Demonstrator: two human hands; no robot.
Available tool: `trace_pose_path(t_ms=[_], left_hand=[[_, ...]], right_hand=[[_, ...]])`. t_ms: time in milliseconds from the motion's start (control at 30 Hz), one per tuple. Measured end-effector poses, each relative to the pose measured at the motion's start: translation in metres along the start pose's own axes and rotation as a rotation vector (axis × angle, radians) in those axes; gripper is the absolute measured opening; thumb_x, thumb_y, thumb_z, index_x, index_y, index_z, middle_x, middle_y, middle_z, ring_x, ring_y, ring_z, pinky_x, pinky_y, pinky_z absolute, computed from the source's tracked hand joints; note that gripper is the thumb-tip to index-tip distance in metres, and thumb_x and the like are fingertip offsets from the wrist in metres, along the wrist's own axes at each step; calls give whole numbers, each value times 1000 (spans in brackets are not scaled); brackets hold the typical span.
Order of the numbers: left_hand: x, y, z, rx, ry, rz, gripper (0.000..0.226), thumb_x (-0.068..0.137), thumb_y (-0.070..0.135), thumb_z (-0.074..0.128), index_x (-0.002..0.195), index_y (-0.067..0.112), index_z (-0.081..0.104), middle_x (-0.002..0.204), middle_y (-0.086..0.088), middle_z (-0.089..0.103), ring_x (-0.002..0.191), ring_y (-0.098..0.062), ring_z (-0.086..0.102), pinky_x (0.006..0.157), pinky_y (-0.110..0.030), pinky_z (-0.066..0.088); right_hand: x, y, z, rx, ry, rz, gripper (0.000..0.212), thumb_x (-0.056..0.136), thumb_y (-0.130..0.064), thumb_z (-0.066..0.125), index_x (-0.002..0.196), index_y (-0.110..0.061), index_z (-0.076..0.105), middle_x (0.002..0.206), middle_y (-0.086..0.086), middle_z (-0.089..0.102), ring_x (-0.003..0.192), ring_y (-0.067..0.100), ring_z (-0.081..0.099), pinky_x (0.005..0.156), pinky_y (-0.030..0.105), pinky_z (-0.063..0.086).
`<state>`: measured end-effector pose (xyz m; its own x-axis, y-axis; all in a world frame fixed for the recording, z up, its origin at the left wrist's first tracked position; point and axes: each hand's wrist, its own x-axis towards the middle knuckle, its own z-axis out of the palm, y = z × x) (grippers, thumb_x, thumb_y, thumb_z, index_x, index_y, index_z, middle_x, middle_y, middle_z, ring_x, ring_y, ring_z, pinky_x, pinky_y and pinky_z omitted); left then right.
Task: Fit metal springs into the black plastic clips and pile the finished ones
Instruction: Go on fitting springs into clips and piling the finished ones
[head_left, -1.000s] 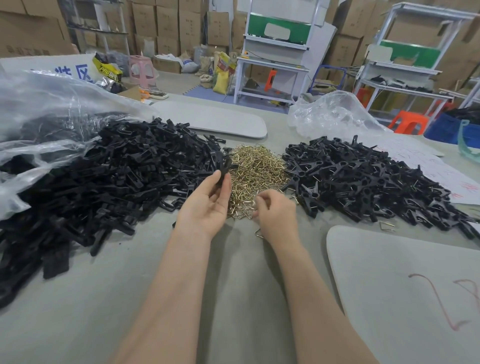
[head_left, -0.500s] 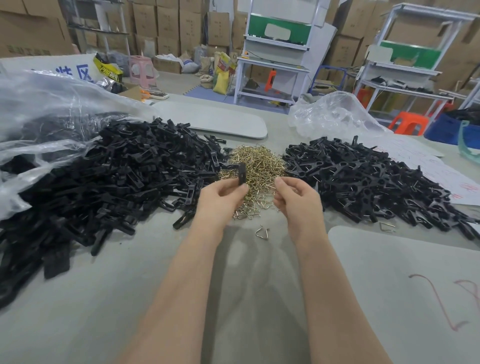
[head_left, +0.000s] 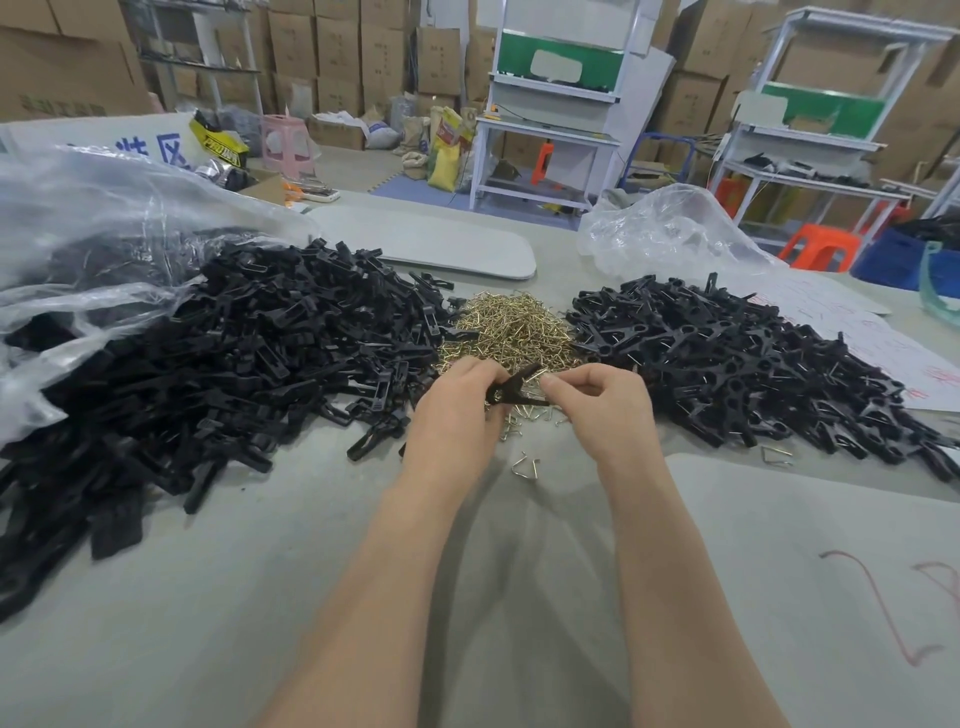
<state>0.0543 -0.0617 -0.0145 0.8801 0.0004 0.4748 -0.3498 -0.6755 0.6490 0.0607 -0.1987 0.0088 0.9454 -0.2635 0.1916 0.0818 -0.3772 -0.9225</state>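
Now your left hand (head_left: 457, 415) and right hand (head_left: 597, 402) both pinch one clip (head_left: 515, 388), just in front of the springs (head_left: 511, 328).

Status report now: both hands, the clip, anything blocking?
Left hand grips black clip. Right hand pinches its open end; spring not visible. Nothing blocking.

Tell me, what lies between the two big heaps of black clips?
In the head view, a heap of gold-coloured metal springs fills the gap between the left heap and the right heap.
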Motion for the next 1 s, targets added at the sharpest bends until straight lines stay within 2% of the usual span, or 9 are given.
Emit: trace_pose_path(t_ms=[233,433,567,633,700,800,900,967,1000], left_hand=[[0,1,-1,33,-58,10,21,85,12,66,105,19,65,104,6,59,92,-18,58,84,-39,48],[0,3,-2,36,-61,21,21,85,11,66,105,19,65,104,6,59,92,-17,57,83,-37,48],[0,1,-2,46,-81,35,20,85,12,67,104,18,65,103,6,59,91,-17,57,82,-37,47],[0,-1,-4,5,-107,33,18,84,12,68,100,18,66,100,6,60,88,-17,57,83,-38,48],[1,-2,-7,-87,-143,17,16,82,14,71,97,20,67,94,7,60,84,-14,58,83,-38,49],[0,2,-13,-266,-210,9,17,79,17,75,90,27,67,84,5,62,82,-13,62,84,-36,51],[-1,6,-17,-303,-232,59,23,77,15,76,83,34,64,78,8,62,79,-5,59,80,-24,49],[-1,7,-19,-306,-230,96,21,76,14,77,83,29,64,79,12,60,78,5,54,74,-9,41],[-1,8,-20,-307,-228,111,20,77,14,77,85,27,64,83,13,60,80,6,53,74,-8,40]], right_hand=[[1,2,2,-61,25,15,25,78,-21,74,57,-27,63,61,-6,64,65,13,57,71,31,45],[2,4,0,-85,31,23,29,78,-19,74,54,-27,61,56,-9,60,58,7,50,66,26,38],[0,4,1,-95,-16,28,26,78,-17,74,57,-26,63,54,-10,57,56,7,49,63,25,39],[0,3,-3,9,-102,81,20,79,-15,74,61,-20,66,51,-8,54,54,8,46,60,22,40],[1,2,-11,274,-265,200,17,78,-15,74,64,-14,64,52,-5,53,53,9,45,54,18,41],[-1,3,-19,594,-546,408,18,67,-31,72,72,-15,65,64,0,58,57,10,53,54,19,47],[-4,10,-17,676,-762,506,44,72,-43,62,101,-11,63,77,5,66,69,18,65,64,27,57],[-6,11,-15,670,-863,513,51,75,-49,55,105,-8,62,80,9,71,73,21,70,68,29,59],[-6,11,-14,659,-887,509,52,75,-50,52,102,-7,65,80,11,72,72,20,72,66,28,60]])
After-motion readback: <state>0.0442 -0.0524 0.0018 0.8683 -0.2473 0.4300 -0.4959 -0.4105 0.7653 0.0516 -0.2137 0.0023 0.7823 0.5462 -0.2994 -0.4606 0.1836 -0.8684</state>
